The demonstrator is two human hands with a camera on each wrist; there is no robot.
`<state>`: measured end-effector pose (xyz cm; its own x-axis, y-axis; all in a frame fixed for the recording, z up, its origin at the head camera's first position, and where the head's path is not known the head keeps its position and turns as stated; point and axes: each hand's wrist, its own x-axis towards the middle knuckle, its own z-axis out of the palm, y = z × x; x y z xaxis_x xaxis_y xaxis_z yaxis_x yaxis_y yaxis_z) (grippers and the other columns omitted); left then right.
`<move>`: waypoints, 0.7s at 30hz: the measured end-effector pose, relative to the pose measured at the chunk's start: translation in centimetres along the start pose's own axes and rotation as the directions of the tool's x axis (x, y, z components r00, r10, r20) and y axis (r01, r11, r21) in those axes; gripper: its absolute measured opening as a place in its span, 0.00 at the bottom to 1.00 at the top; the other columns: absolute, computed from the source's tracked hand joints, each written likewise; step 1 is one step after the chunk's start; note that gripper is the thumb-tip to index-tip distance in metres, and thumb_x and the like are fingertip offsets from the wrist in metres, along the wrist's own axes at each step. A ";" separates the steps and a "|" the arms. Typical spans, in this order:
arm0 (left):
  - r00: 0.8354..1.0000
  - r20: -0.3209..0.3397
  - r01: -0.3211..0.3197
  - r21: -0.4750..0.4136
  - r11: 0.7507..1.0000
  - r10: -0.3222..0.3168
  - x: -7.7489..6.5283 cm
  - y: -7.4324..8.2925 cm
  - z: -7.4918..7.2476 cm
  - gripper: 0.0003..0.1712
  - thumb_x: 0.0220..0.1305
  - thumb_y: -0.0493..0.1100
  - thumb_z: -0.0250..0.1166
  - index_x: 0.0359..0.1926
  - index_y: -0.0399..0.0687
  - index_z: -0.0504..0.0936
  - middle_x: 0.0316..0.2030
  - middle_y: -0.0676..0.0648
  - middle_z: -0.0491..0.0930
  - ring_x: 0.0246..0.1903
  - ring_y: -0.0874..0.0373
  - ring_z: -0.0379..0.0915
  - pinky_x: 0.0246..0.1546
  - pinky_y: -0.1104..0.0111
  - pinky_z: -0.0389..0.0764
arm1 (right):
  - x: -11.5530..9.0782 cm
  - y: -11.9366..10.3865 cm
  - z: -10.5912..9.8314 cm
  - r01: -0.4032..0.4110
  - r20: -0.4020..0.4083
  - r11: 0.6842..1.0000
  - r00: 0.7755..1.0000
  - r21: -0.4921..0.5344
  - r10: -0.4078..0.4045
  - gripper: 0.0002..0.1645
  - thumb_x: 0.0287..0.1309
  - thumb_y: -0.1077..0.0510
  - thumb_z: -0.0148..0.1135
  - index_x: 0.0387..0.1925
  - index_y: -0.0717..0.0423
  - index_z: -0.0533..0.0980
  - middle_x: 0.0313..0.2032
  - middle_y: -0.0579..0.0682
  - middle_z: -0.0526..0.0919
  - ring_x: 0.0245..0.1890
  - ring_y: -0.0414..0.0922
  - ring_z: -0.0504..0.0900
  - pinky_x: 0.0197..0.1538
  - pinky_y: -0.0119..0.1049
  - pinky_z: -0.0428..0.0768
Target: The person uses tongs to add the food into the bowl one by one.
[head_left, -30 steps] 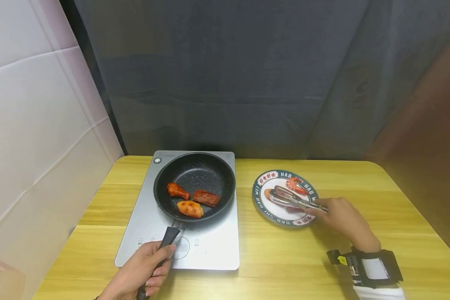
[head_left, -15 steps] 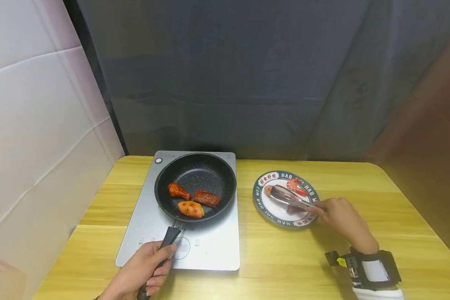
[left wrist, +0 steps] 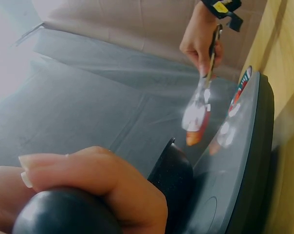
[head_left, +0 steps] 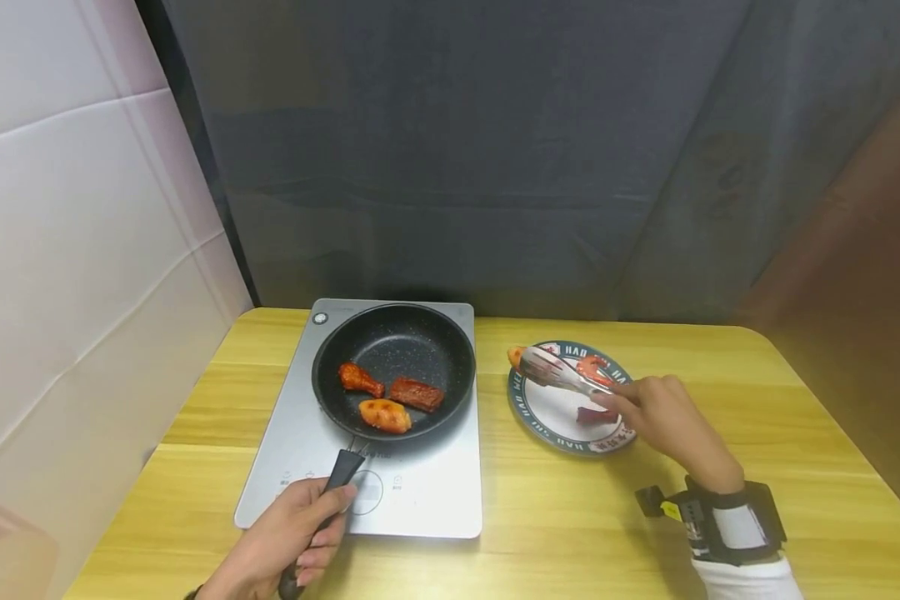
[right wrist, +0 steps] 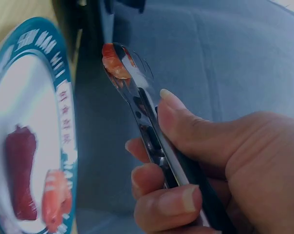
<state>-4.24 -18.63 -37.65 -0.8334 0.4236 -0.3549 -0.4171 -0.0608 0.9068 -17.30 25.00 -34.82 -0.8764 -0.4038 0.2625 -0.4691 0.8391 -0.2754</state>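
Note:
My left hand (head_left: 296,533) grips the black handle of a frying pan (head_left: 397,333) on a silver induction cooktop (head_left: 442,508). Lying in the pan are a drumstick (head_left: 360,379), a dark red-brown slab of meat (head_left: 416,394) and a browned orange piece of food (head_left: 385,416). My right hand (head_left: 667,421) holds metal tongs (right wrist: 154,131), their jaws closed around another orange piece of food (right wrist: 117,62), raised over the left rim of a plate (head_left: 540,429). Left on the plate are a shrimp (head_left: 594,369) and a dark red strip of meat (head_left: 596,417).
The wooden table (head_left: 540,517) carries the cooktop at left and the plate to its right. A dark cloth (head_left: 450,167) hangs behind the table's back edge, and a pale cloth wall (head_left: 82,250) stands on the left.
The tongs have closed on the orange piece and lifted it from the plate, moving left and slightly up in view. My left hand keeps its hold on the pan handle.

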 end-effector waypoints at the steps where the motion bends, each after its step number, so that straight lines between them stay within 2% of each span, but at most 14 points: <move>1: 1.000 0.000 0.001 -0.002 1.000 -0.001 0.0 0.0 0.0 0.20 0.72 0.49 0.53 0.27 0.41 0.63 0.15 0.54 0.58 0.10 0.66 0.52 0.08 0.74 0.60 | 0.2 -0.2 -0.1 0.009 -0.011 1.000 1.000 -0.003 -0.009 0.14 0.57 0.53 0.67 0.36 0.62 0.85 0.12 0.39 0.70 0.18 0.41 0.66 0.23 0.35 0.67; 3: 1.000 0.003 0.003 -0.005 1.000 -0.003 0.0 0.1 0.0 0.20 0.72 0.49 0.53 0.27 0.41 0.63 0.15 0.54 0.58 0.10 0.66 0.52 0.08 0.74 0.60 | 0.7 -0.7 -0.5 0.015 -0.012 1.000 1.000 0.001 -0.015 0.17 0.57 0.52 0.67 0.38 0.64 0.84 0.11 0.39 0.72 0.17 0.41 0.67 0.23 0.36 0.66; 8: 1.000 0.016 0.001 -0.011 1.000 -0.001 0.1 0.1 0.0 0.20 0.72 0.49 0.53 0.27 0.41 0.63 0.15 0.54 0.58 0.10 0.66 0.52 0.08 0.74 0.59 | 1.7 -2.4 -1.3 0.002 0.026 0.999 1.000 0.038 -0.003 0.19 0.58 0.50 0.66 0.42 0.63 0.83 0.10 0.38 0.68 0.15 0.39 0.64 0.20 0.34 0.63; 14: 1.000 0.002 0.008 -0.006 1.000 -0.008 0.1 0.1 -0.1 0.20 0.72 0.49 0.53 0.27 0.41 0.63 0.15 0.54 0.59 0.09 0.65 0.53 0.08 0.74 0.59 | 3.5 -4.6 -1.5 0.044 0.050 0.996 0.998 0.074 -0.048 0.12 0.60 0.51 0.65 0.34 0.56 0.85 0.11 0.37 0.67 0.14 0.37 0.65 0.21 0.32 0.66; 18: 1.000 -0.005 0.013 0.015 1.000 -0.013 0.0 0.1 -0.2 0.20 0.72 0.50 0.53 0.26 0.42 0.64 0.15 0.54 0.59 0.10 0.65 0.53 0.08 0.74 0.60 | 4.8 -6.2 -1.2 0.030 0.091 0.995 0.995 0.097 -0.039 0.15 0.62 0.50 0.63 0.40 0.58 0.85 0.11 0.41 0.61 0.12 0.39 0.62 0.18 0.33 0.65; 21: 1.000 -0.001 0.016 0.017 1.000 -0.016 0.0 0.1 -0.2 0.21 0.72 0.50 0.54 0.25 0.43 0.64 0.15 0.54 0.59 0.10 0.65 0.53 0.09 0.74 0.60 | 5.7 -7.1 -0.9 0.036 0.104 0.995 0.994 0.097 -0.046 0.13 0.62 0.50 0.62 0.37 0.55 0.85 0.12 0.41 0.62 0.14 0.40 0.62 0.18 0.33 0.64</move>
<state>-4.35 -18.80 -37.64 -0.8272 0.4235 -0.3694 -0.4240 -0.0388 0.9048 -18.93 17.06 -30.57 -0.8603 -0.4778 0.1777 -0.5089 0.7845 -0.3543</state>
